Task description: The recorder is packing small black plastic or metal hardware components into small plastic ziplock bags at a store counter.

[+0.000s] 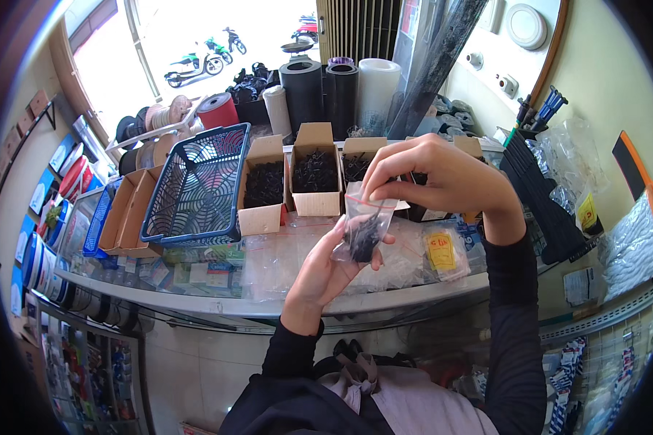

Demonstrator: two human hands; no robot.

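A clear zip-lock plastic bag with a red line along its top holds a clump of small black pieces. My left hand supports it from below, its fingers curled around the lower part. At the bag's top edge, my right hand pinches the plastic between thumb and fingers. Behind the hands stand open cardboard boxes of small black parts: one at the left, one in the middle, and another partly hidden by my right hand. Flat clear plastic bags lie on the glass counter under my hands.
A blue plastic basket and an empty brown cardboard box stand left on the counter. Behind the boxes are upright black rolls and a clear plastic roll. A packet with a yellow label lies right of my hands.
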